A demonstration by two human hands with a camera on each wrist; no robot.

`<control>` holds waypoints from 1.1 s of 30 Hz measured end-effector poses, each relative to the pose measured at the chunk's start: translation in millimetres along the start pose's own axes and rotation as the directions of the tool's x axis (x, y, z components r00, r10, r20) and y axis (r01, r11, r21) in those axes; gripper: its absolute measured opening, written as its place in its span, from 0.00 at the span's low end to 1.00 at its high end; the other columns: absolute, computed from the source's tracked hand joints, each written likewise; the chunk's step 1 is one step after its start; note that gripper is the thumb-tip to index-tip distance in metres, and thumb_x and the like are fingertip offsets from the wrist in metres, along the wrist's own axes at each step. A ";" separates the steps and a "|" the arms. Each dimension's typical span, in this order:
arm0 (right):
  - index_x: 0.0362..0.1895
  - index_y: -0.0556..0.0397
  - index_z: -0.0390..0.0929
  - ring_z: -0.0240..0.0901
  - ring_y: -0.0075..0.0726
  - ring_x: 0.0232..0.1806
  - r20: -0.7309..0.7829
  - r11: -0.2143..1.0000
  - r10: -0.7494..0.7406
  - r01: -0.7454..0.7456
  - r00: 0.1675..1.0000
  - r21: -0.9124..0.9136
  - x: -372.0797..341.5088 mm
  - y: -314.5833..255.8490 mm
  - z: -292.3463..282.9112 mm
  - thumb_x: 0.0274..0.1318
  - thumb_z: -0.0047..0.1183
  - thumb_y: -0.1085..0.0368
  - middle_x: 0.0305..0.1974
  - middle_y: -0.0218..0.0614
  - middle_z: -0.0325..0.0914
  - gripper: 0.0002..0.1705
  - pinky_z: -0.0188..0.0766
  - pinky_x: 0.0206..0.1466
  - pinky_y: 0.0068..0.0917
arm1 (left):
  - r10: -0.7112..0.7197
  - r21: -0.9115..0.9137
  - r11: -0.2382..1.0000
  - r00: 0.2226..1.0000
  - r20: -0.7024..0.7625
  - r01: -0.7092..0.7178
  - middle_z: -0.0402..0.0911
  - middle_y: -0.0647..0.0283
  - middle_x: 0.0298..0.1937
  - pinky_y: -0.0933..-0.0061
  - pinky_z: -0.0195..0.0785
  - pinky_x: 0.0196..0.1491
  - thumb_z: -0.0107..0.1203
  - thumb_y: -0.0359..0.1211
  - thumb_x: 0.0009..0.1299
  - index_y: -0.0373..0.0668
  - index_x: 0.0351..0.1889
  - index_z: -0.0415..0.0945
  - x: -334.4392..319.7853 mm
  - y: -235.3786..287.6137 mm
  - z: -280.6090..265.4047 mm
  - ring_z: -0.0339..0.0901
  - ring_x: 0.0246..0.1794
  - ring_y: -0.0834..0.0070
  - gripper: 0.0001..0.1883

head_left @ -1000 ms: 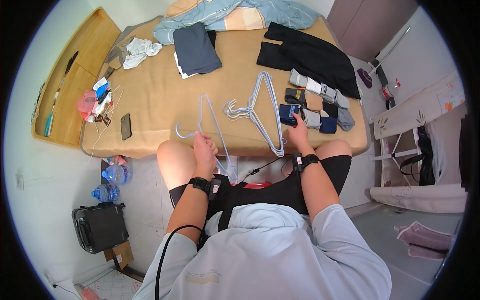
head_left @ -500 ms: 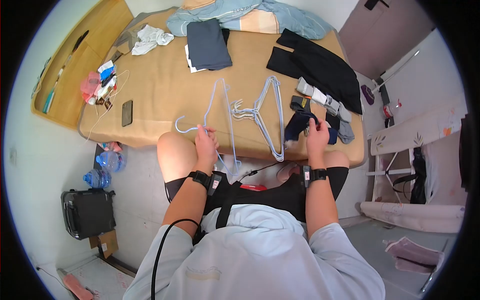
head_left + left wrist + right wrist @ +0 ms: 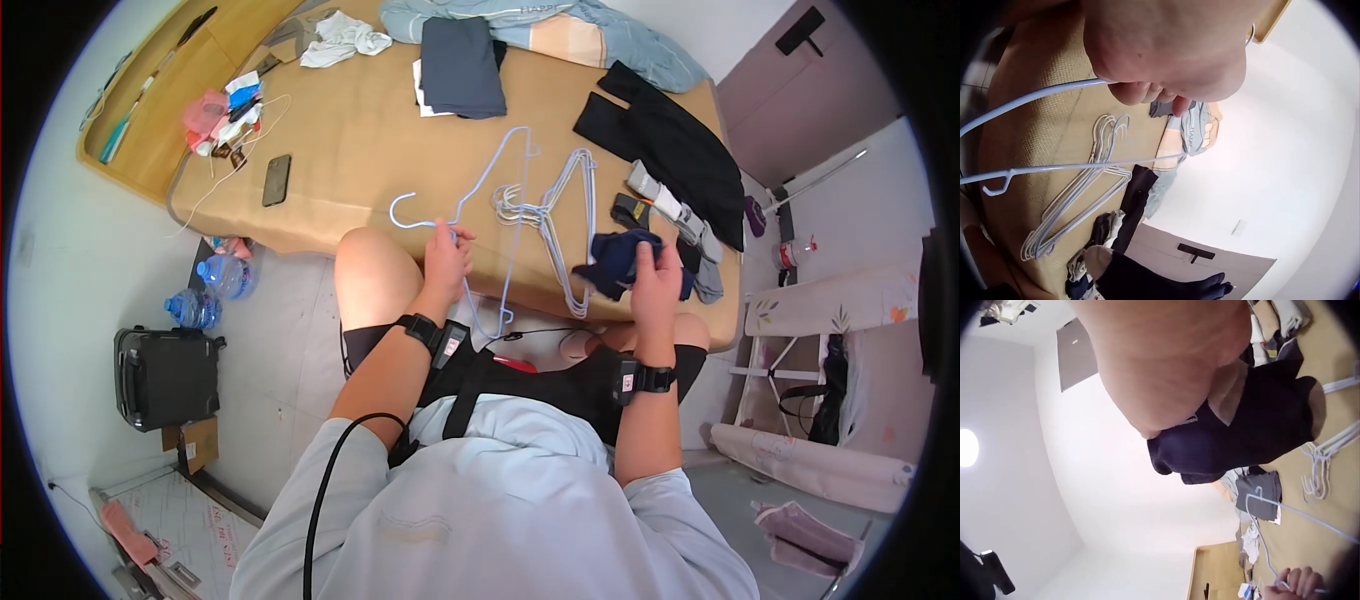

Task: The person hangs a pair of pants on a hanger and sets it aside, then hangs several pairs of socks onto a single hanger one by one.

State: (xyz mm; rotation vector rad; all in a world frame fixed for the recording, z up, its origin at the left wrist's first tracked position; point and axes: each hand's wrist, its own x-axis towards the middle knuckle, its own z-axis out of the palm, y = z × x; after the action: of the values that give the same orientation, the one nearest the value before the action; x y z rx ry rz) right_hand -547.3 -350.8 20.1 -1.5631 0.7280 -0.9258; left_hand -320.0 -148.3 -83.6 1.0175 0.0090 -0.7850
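Observation:
My left hand grips a light blue hanger near its hook, holding it over the bed's front edge. In the left wrist view its fingers curl round the hanger's wire. My right hand pinches a dark navy sock, which hangs loose over the other socks; in the right wrist view the navy fabric droops from the fingers. Between the hands, a bunch of blue and white hangers lies on the bed.
Grey and white socks lie right of the hangers, beside black clothing. Farther back are folded dark grey clothes and a white cloth. A phone lies at the left.
My right hand has picked up the navy sock from the sock group and lifted it, and the sock has come unfolded. The left hand still grips the hanger. The head view has shifted.

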 end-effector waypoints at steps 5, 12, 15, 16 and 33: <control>0.49 0.62 0.74 0.73 0.21 0.36 0.215 0.985 0.108 -0.075 0.971 -0.157 -22.3 -0.1 68.0 0.67 0.56 0.61 0.35 0.32 0.79 0.16 0.71 0.40 0.23 | -0.027 -0.019 0.999 0.996 0.087 0.029 0.57 0.74 0.18 0.81 0.39 0.15 0.30 0.56 0.82 0.40 0.35 0.69 -2.5 2.5 5.1 0.49 0.12 0.86 0.30; 0.44 0.56 0.77 0.78 0.63 0.35 0.484 0.879 0.238 0.025 0.842 -0.476 -35.5 31.8 127.7 0.63 0.56 0.56 0.33 0.55 0.80 0.15 0.73 0.37 0.47 | 0.017 0.164 0.986 0.996 0.093 -0.032 0.58 0.76 0.18 0.82 0.40 0.16 0.29 0.58 0.81 0.43 0.33 0.72 -7.5 -2.4 11.3 0.50 0.13 0.86 0.31; 0.42 0.53 0.77 0.78 0.64 0.36 0.456 0.771 0.068 0.243 0.888 -0.589 -44.3 40.0 134.9 0.63 0.56 0.56 0.32 0.54 0.81 0.14 0.73 0.36 0.51 | -0.003 0.232 0.972 0.995 0.100 -0.021 0.58 0.76 0.17 0.82 0.41 0.16 0.29 0.57 0.82 0.43 0.32 0.73 -15.1 -3.4 10.0 0.51 0.13 0.86 0.32; 0.42 0.52 0.77 0.78 0.64 0.35 0.475 0.725 0.042 0.300 0.879 -0.620 -45.0 41.2 136.3 0.63 0.56 0.55 0.32 0.54 0.81 0.14 0.73 0.35 0.52 | -0.004 0.247 0.968 0.990 0.143 -0.032 0.58 0.76 0.16 0.82 0.42 0.16 0.29 0.56 0.82 0.42 0.31 0.74 -17.0 -3.6 9.7 0.51 0.13 0.86 0.32; 0.43 0.46 0.78 0.79 0.61 0.34 0.427 0.600 0.106 0.285 0.898 -0.747 -42.0 31.6 125.5 0.61 0.56 0.55 0.29 0.49 0.82 0.12 0.74 0.37 0.55 | -0.076 0.553 0.803 0.883 0.464 -0.222 0.65 0.72 0.16 0.76 0.58 0.26 0.32 0.47 0.84 0.33 0.39 0.81 -5.8 40.7 85.1 0.60 0.17 0.82 0.30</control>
State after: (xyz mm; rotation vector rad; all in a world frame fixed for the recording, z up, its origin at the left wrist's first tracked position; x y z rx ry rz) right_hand -458.9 -258.7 -26.9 -2.5341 0.7810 -0.2362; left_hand -329.2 -198.3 -3.9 1.3844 -0.7417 -0.9706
